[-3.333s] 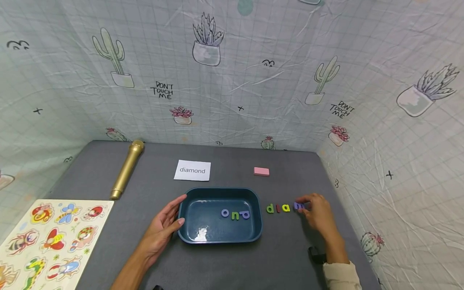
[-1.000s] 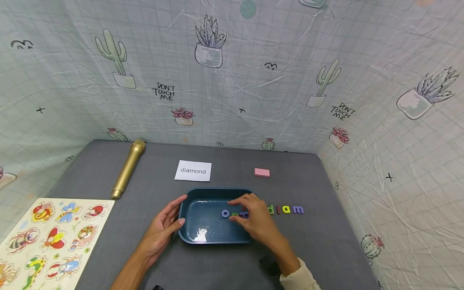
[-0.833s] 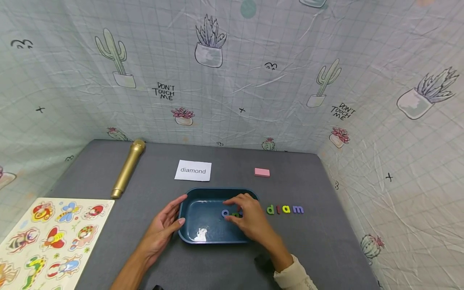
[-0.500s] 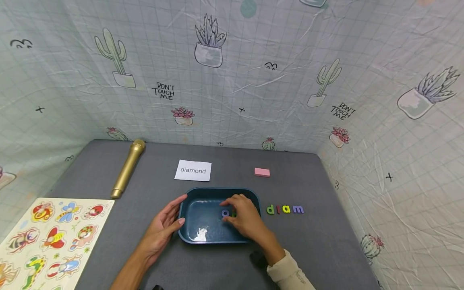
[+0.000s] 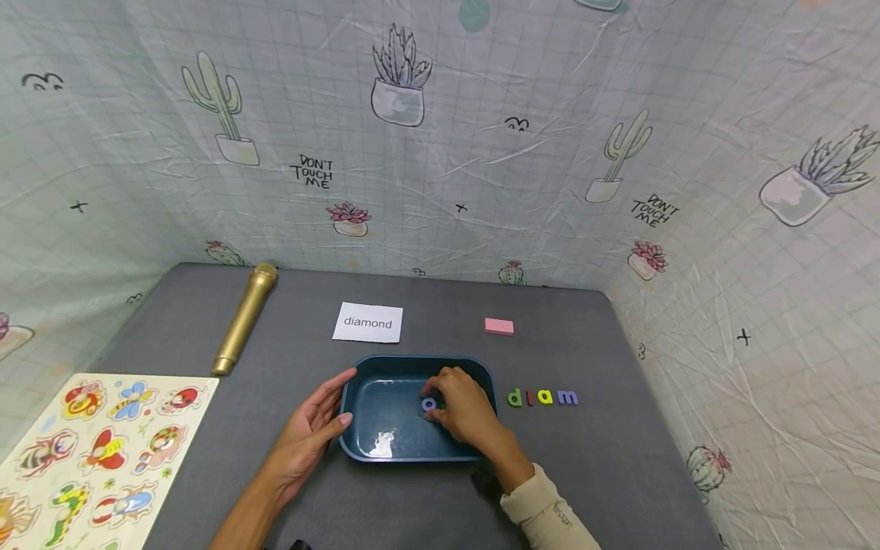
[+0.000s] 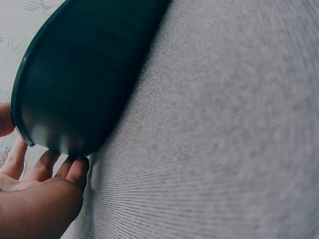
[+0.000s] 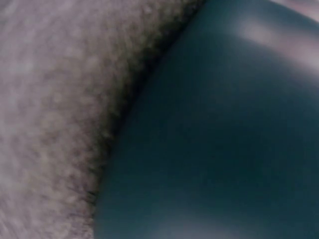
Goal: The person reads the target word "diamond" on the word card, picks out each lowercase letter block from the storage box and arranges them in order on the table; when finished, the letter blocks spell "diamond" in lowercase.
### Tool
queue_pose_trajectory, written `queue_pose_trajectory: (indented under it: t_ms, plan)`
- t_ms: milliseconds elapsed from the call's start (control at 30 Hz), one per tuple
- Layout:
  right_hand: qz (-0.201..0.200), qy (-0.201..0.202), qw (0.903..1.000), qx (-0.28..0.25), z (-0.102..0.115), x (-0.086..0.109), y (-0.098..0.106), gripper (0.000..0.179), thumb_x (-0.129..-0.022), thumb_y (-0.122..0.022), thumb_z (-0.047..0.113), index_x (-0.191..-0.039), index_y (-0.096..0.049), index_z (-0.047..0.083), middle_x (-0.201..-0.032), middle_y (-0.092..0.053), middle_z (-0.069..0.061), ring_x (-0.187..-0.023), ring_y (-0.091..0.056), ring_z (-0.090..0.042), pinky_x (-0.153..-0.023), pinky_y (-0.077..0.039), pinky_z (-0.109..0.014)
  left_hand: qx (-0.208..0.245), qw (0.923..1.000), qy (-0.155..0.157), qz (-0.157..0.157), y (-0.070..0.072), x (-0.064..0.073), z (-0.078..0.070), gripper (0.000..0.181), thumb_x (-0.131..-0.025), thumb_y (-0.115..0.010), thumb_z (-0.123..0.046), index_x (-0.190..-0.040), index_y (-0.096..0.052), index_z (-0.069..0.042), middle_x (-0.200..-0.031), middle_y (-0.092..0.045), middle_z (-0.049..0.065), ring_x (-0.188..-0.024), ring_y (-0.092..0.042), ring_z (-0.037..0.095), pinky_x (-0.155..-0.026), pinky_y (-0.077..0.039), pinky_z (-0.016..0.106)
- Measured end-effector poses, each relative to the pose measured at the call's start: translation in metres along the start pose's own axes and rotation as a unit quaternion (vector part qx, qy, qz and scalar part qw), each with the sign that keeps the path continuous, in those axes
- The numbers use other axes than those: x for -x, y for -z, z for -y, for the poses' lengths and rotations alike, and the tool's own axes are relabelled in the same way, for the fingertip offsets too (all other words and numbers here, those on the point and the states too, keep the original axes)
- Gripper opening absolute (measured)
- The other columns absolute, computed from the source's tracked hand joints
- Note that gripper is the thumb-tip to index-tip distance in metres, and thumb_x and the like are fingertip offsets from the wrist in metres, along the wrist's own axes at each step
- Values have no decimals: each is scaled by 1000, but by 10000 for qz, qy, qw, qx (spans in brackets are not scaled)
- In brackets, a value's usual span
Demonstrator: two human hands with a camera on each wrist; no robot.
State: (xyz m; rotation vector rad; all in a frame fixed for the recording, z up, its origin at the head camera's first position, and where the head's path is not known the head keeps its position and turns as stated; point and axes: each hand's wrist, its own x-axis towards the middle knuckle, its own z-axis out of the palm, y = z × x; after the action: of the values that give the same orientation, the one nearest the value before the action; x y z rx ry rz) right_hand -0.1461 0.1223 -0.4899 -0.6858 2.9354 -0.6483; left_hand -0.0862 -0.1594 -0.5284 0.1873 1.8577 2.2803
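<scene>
In the head view, my left hand [image 5: 307, 434] lies at the left end of a dark blue tray [image 5: 371, 456], fingertips and thumb against its rim. The left wrist view shows its fingertips [image 6: 77, 172] touching the tray's outer wall. My right hand [image 5: 467, 409] reaches down inside the tray. Its thumb and index finger stand apart on either side of a purple letter "o" [image 5: 429, 404]. The tray floor beneath this hand is hidden. To the tray's right stand a green "d" [image 5: 514, 397], red "i" [image 5: 530, 398], yellow "a" [image 5: 545, 397] and purple "m" [image 5: 567, 397] in a row.
Behind the tray lie a white card [image 5: 367, 322] reading "diamond" and a pink block [image 5: 499, 327]. A gold microphone [image 5: 245, 319] and an insect sticker sheet [image 5: 110, 451] lie on the left. A printed curtain [image 5: 454, 153] surrounds the grey table's back and sides.
My right hand has left the "m" on the table and come left into the tray, moving down over the letters to the "o". My left hand stays at the tray's end.
</scene>
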Motion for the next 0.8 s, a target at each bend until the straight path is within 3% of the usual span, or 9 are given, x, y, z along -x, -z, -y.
queue_pose_trajectory:
  t_ms: [333,667,800]
  plan:
    - [-39,60,10000,14,2,3,3,20,-85,-91,23,-104,-82,21,-100,-69,5,-100,-60,-13,-88,-57,-36,31,10000,-12,27,0,0,0,68,-105,-62,-1,-166,-35,-14,-177,-24,9,-165,-16,17,-115,-30,5]
    - [-485,202,9984,-221,9,12,26,20,-87,-89,23,-104,-81,19,-101,-70,2,-100,-59,-14,-90,-56,-39,19,10000,23,-1,0,0,0,69,-104,-63,-2,-166,-35,-14,-177,-24,9,-165,-16,20,-115,-31,5]
    - [-630,150,9974,-310,10,17,36,21,-87,-90,24,-105,-81,19,-102,-70,2,-96,-58,-13,-85,-57,-34,15,10000,46,-4,0,0,0,69,-104,-63,-2,-166,-35,-15,-177,-24,8,-165,-15,21,-115,-31,4]
